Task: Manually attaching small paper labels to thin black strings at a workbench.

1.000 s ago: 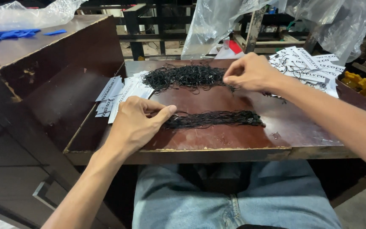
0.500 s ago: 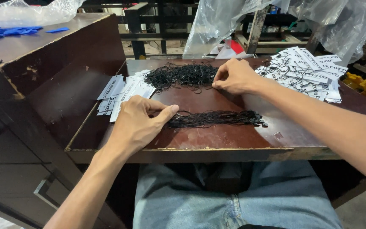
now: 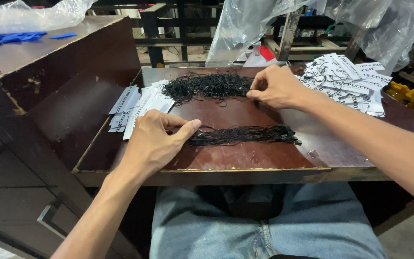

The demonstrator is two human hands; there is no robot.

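The dark wooden tray table (image 3: 245, 163) fills the middle of the view, its worn front edge at six o'clock over the person's blue jeans (image 3: 264, 225). At nine o'clock stands a dark cabinet (image 3: 49, 96) with blue cloth pieces (image 3: 10, 37) on top; clear plastic sheeting (image 3: 250, 29) hangs at twelve. At two o'clock lies a heap of white printed tags (image 3: 346, 79), already strung by the look of it, and at ten o'clock a smaller stack of white tags (image 3: 135, 108).

Two lots of thin black string sit on the table: a loose tangled pile (image 3: 207, 86) at twelve o'clock and a straightened bundle (image 3: 243, 135) across the centre. The left hand (image 3: 154, 144) rests flat, fingers loosely together, thumb tip pressing the bundle's near end; it grips nothing. The right hand (image 3: 276, 86) has thumb and forefinger pinched at the pile's right edge, probably on a strand or two, though the fingers hide the contact.

The string is light, limp and snag-prone; it would handle best pinched at one end loop and drawn out sideways while the rest is held down.

Against the frame half a second back, the right hand has slid slightly left onto the pile's edge; the left hand and the bundle have not moved
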